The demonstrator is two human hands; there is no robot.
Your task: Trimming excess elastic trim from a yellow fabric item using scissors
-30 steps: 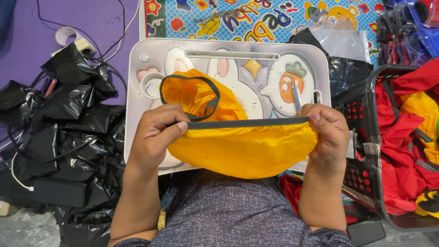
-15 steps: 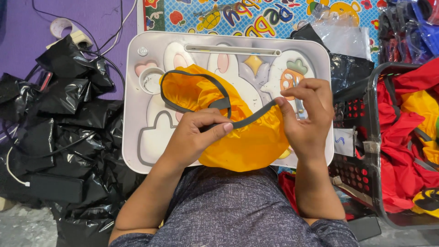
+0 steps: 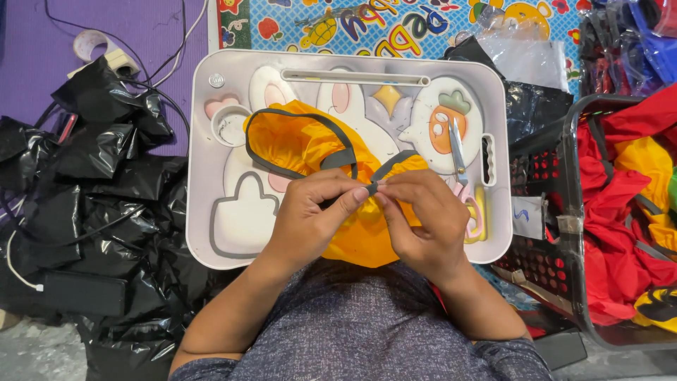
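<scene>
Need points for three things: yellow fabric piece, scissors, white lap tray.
yellow fabric piece (image 3: 300, 141), head view, on the bunched cloth above the hands.
scissors (image 3: 457, 144), head view, on the metal blades.
white lap tray (image 3: 204, 169), head view, on its bare left rim.

Crumpled orange-yellow fabric piece with dark grey elastic edging, bunched on the white cartoon-printed lap tray; edging loop lies open at upper left.

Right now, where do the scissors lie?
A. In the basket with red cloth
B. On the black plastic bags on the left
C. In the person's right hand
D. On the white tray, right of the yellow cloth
D: the scissors lie on the white tray, beside the yellow cloth, untouched by the right hand.
</scene>
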